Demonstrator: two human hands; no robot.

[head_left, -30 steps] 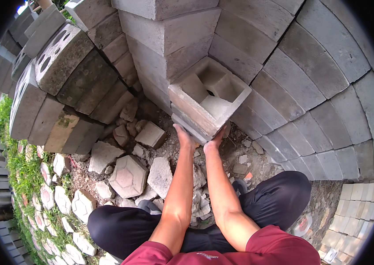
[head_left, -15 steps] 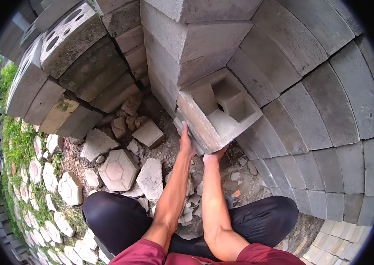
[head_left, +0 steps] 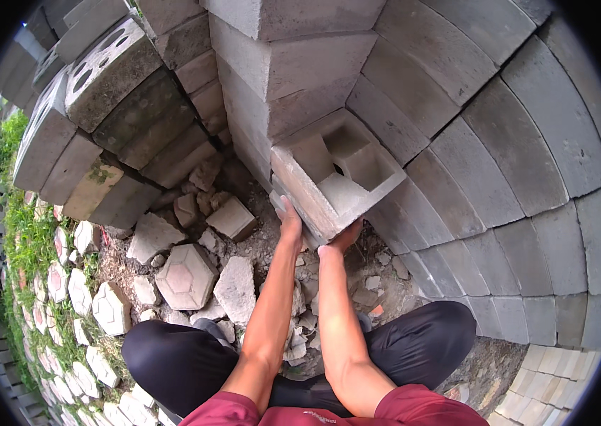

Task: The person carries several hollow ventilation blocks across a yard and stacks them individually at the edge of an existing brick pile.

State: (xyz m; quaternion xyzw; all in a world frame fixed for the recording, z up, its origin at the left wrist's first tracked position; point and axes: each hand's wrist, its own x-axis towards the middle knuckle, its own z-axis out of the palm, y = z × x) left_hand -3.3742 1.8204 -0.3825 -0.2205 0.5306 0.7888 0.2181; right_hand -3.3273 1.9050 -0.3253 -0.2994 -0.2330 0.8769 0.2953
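Note:
A grey hollow concrete block (head_left: 305, 183) sits in the corner between the stacked blocks, its open cells facing up. My left hand (head_left: 291, 223) presses along its left side, low down, with the fingers pointing away from me. Under the near corner my right hand (head_left: 343, 238) is hooked, its fingertips partly hidden by the block. Both hands grip the block from the near side. A thin lower edge shows beneath its left face; I cannot tell whether that belongs to another block.
A tall block stack (head_left: 315, 64) rises behind, and a block wall (head_left: 478, 163) curves along the right. Holed blocks (head_left: 112, 64) top the left stack. Broken rubble and a hexagonal paver (head_left: 185, 277) lie between my knees and the stacks. Grass (head_left: 20, 170) grows at the far left.
The whole view has shifted slightly, moving the block and both hands a little left and up in the picture. Both hands keep their places on the block.

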